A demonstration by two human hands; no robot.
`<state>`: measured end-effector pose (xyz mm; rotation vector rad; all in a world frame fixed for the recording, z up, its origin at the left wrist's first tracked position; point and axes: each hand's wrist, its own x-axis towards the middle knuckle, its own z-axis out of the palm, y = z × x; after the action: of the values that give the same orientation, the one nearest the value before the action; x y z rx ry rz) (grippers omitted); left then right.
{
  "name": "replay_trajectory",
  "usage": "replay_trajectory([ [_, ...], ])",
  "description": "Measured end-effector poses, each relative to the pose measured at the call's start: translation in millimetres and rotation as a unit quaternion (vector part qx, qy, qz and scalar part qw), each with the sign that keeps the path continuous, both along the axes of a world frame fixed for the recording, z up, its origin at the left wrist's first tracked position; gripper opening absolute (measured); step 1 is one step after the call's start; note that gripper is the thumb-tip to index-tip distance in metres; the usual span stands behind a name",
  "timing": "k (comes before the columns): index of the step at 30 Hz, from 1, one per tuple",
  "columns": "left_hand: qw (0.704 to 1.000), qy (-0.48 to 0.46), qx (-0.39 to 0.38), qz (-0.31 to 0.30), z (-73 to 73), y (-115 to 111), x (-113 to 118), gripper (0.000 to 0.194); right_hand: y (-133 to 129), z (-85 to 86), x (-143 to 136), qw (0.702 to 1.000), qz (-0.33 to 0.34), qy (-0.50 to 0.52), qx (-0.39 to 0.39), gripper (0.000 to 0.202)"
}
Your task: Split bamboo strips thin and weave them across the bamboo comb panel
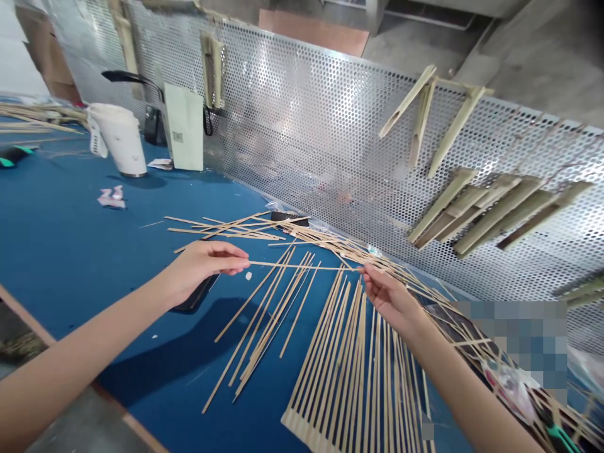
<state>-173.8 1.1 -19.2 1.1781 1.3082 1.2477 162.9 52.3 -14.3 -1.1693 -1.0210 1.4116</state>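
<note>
A thin bamboo strip (302,266) is stretched level between my two hands, above the blue table. My left hand (212,261) pinches its left end between thumb and fingers. The right end sits in the closed fingertips of my right hand (387,292). Below the strip lie several loose bamboo strips (268,327), roughly side by side. To their right, a fan of many parallel strips (349,358) spreads out, joined to a pale band (306,433) at the near end. A dark flat object (195,296) is partly hidden under my left hand.
Crossed strips (325,238) pile along a perforated metal panel (302,113), where split bamboo pieces (500,214) hang. A white cup (120,138) and a pale green box (185,129) stand back left. A green-handled tool (561,437) lies front right.
</note>
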Motion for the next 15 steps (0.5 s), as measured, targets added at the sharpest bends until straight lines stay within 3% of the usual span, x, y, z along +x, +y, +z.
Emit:
replay_trajectory([
  [5, 0.996, -0.065, 0.036, 0.039, 4.6, 5.3, 0.1, 0.01, -15.2, -8.5, 11.9, 1.0, -0.001, -0.005, -0.028, 0.009],
  [10, 0.978, -0.113, 0.146, 0.098, 20.4, 14.0, 4.8, 0.013, -52.5, -6.5, -0.1, 0.993, 0.082, -0.072, -0.047, 0.02],
  [15, 0.971, -0.127, 0.193, 0.056, 45.2, 21.2, 13.1, 0.023, -88.4, -9.8, -12.4, 0.978, 0.149, -0.14, -0.047, 0.02],
])
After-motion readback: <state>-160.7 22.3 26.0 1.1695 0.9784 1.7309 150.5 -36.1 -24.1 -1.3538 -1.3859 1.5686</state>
